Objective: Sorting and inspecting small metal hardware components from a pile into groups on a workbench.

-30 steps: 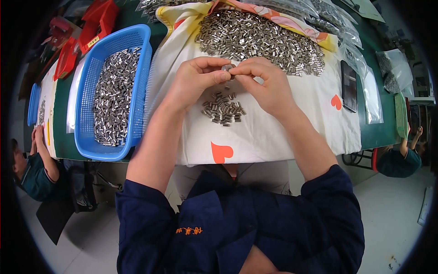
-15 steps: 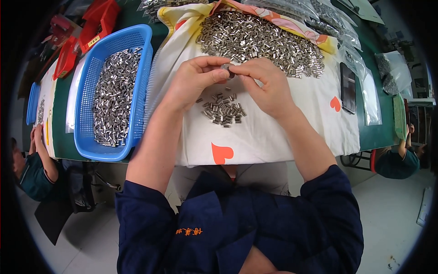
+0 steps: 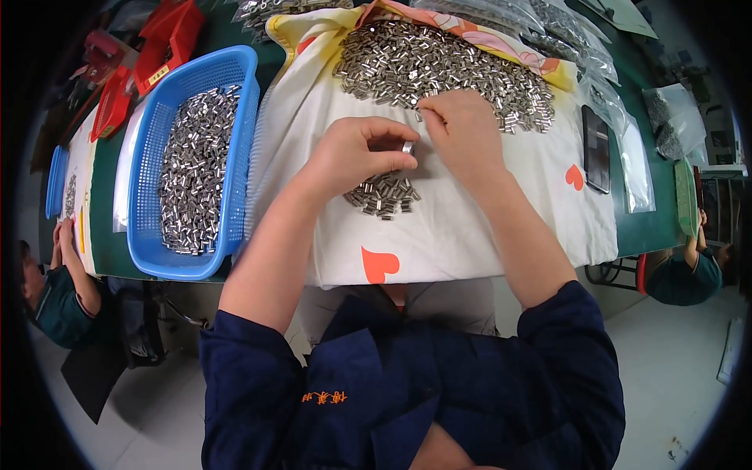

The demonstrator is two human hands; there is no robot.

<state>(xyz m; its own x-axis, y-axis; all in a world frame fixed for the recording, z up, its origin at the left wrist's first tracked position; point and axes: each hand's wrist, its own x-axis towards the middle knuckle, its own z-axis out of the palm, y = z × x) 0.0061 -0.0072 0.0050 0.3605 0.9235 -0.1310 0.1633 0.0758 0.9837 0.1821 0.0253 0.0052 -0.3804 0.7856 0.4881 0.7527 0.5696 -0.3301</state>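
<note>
While pinched between thumb and forefinger of the left hand (image 3: 362, 157), small metal sleeve (image 3: 407, 146) held just above the white cloth (image 3: 470, 227), over a small heap of like sleeves (image 3: 382, 196). Right hand (image 3: 462, 133) beside it, fingers curled down at the near edge of the big heap of sleeves (image 3: 439, 66) farther up the cloth; cannot tell whether anything gripped there. Left of the cloth, blue plastic basket (image 3: 227, 78) part filled with more metal sleeves. Dark phone (image 3: 595, 149) on the cloth at right, clear bags (image 3: 634, 164) beyond, red trays (image 3: 157, 39) at far left on the green table (image 3: 658, 227)
</note>
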